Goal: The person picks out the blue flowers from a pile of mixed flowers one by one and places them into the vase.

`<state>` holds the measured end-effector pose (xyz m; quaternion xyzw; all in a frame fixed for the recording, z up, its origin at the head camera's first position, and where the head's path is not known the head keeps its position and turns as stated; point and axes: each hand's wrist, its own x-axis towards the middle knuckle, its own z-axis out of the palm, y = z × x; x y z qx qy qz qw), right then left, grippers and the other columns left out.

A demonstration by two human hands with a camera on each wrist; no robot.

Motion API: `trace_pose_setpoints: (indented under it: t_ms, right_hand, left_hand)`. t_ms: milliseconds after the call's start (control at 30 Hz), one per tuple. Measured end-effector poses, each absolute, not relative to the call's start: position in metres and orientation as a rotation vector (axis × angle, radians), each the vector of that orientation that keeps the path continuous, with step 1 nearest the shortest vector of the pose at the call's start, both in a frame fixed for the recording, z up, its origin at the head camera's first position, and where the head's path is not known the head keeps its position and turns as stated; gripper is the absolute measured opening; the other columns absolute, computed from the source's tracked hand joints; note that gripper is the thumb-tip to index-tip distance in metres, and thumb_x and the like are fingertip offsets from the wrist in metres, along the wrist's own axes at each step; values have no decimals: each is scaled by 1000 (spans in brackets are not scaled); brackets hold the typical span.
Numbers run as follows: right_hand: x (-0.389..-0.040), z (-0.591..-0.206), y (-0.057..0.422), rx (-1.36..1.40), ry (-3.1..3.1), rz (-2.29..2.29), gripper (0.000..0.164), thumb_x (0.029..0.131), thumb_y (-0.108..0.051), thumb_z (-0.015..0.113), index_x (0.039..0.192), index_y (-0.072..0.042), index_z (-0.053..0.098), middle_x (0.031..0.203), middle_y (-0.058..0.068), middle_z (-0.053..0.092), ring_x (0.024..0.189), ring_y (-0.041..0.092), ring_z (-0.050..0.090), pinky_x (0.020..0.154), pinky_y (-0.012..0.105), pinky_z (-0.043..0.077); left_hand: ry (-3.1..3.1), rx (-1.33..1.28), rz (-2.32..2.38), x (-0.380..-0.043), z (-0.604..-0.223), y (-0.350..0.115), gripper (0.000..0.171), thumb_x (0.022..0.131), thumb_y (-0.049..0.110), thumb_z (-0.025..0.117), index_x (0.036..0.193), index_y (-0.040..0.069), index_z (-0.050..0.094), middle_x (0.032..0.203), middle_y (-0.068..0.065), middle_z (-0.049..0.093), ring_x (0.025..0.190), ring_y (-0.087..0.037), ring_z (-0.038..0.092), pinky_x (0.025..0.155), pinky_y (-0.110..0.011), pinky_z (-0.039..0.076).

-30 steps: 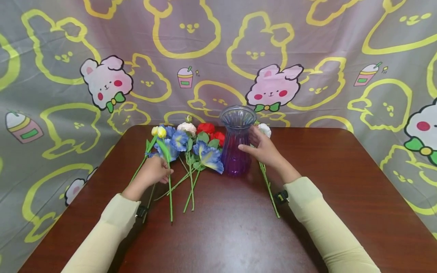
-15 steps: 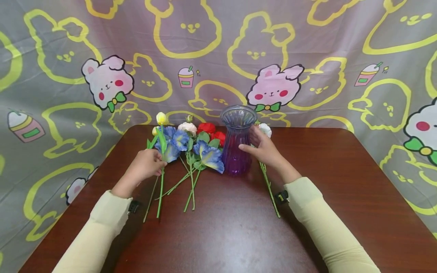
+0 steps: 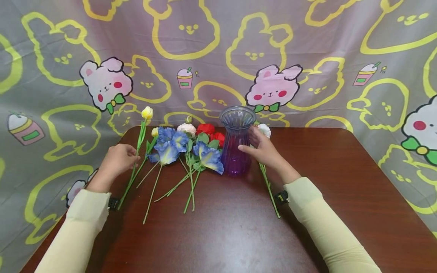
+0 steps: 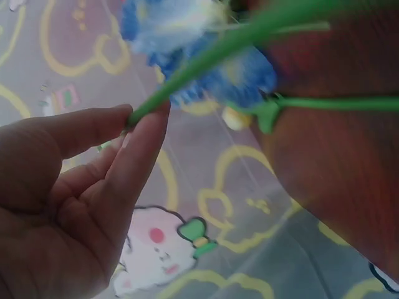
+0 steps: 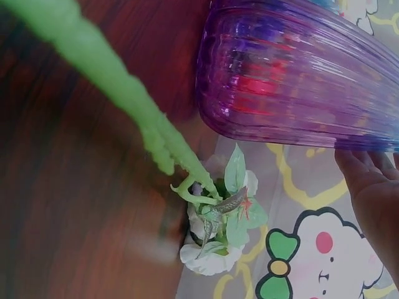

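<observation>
In the head view my left hand (image 3: 117, 162) pinches the green stem of a yellow tulip (image 3: 147, 112) between thumb and fingers, at the table's left side. The pinch shows up close on the stem (image 4: 206, 62) in the left wrist view. A second yellow tulip (image 3: 155, 132) lies just to the right. My right hand (image 3: 268, 151) holds the side of a purple-blue glass vase (image 3: 235, 153), thumb across its front and fingers partly hidden behind it. The vase stands upright with no flowers in it. A white flower (image 5: 212, 258) lies beside that hand.
Blue flowers (image 3: 168, 151) lie left of the vase with their stems towards me. Near them are a pale pink flower (image 3: 186, 129) and red flowers (image 3: 206, 129). A patterned cloth (image 3: 211, 68) hangs behind the brown table (image 3: 225, 227).
My left hand has moved left with the tulip, away from the blue flowers, and the bloom now stands higher. My right hand and the vase have stayed in place.
</observation>
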<state>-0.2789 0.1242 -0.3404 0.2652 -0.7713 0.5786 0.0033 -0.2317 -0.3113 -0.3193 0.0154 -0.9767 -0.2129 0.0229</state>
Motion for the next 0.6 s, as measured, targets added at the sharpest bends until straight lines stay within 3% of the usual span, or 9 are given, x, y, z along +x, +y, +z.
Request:
trace_pose_setpoints:
  t_ms: [300,433,600]
  right_hand:
    - [-278,-338,124,856,-2433,1782,76,90,-6,69,151,2,24,152,22,31,139,33,32,110,45,30]
    - [-279,-338,125,857,-2435,1772,76,90,-5,69,151,2,25,152,22,32,139,33,32,110,45,30]
    - [-291,-352,128,853,-2427,1781,78,90,-7,70,152,-1,25,153,19,31,140,30,32,111,44,29]
  left_hand:
    - [-3013,96,-518,-239,-332,-338,16,88,9,68,87,-6,70,75,-14,68,73,-34,62,60,-46,48]
    - [-3015,82,-460,-243,-340,-347,23,87,7,67,64,2,63,60,-4,61,63,-29,55,57,-41,42]
    - [-3015,114,-456,-246,-351,-352,29,87,6,68,59,5,61,54,1,54,56,-23,50,53,-37,39]
